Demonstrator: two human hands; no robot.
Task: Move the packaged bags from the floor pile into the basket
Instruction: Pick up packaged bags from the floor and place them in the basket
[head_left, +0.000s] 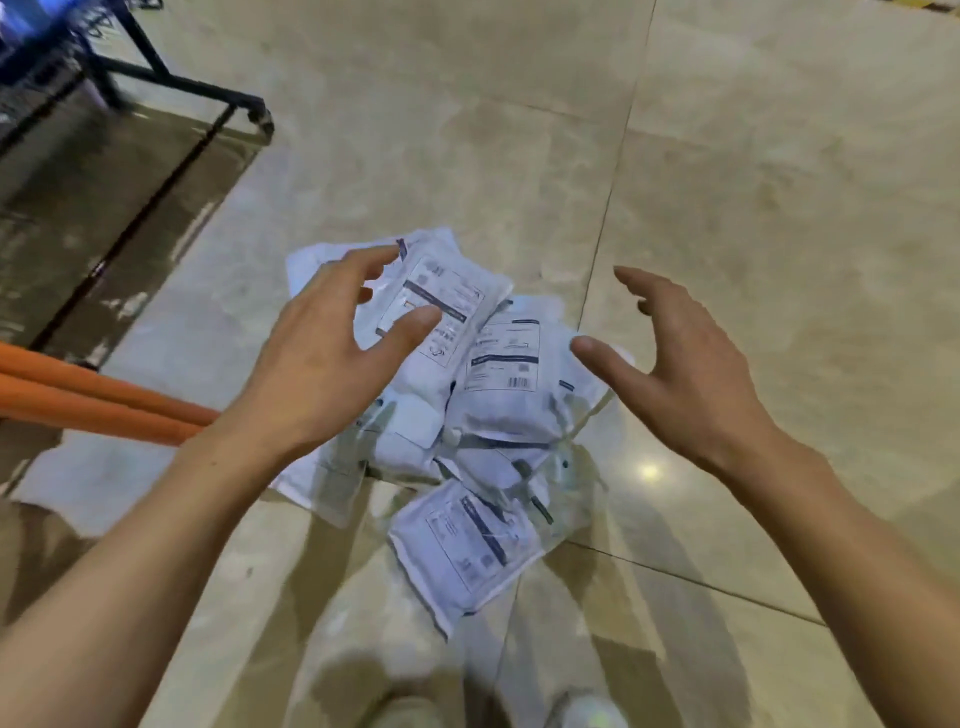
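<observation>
White plastic: the packaged bags (467, 395) lie in a loose floor pile on the tiled floor (727, 182), printed labels up, wrapping crinkled and partly clear.
Head view, step: I judge this the reach for a pickup, nothing lifted yet.
Left hand (322, 353): fingers spread, over the top bag (436, 301), holding nothing.
Right hand (685, 364): spread wide, beside the pile, empty.
Next move: close both hands around a bag or two; slippery film may slide.
Basket: not visible from here.
</observation>
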